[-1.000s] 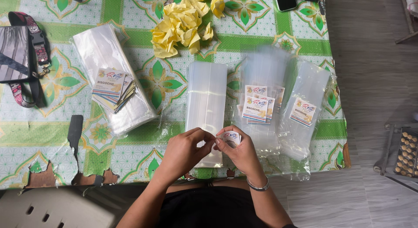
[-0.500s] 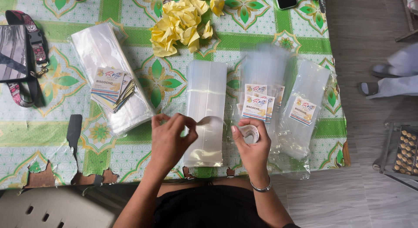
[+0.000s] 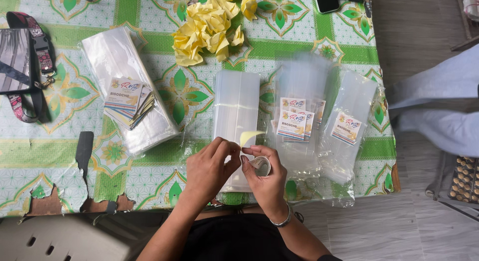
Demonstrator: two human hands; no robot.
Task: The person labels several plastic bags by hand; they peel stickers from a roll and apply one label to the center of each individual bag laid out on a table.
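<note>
Right hand [image 3: 267, 174] clamps small tape roll [image 3: 260, 165], fingers curled round it. Left hand [image 3: 212, 166] pinches free yellowish tape end [image 3: 249, 137], which curls toward 12 o'clock. Both hands touching, over near end of clear plastic bag stack [image 3: 235, 104]; stack long axis runs 12 to 6. Glossy film, paper labels [image 3: 292, 122] at 2 o'clock. Bench [image 3: 75, 156] cloth torn.

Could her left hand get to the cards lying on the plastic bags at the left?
Probably yes: the left hand pinches a yellow strip, and only bare tablecloth lies between it and the cards.
</note>
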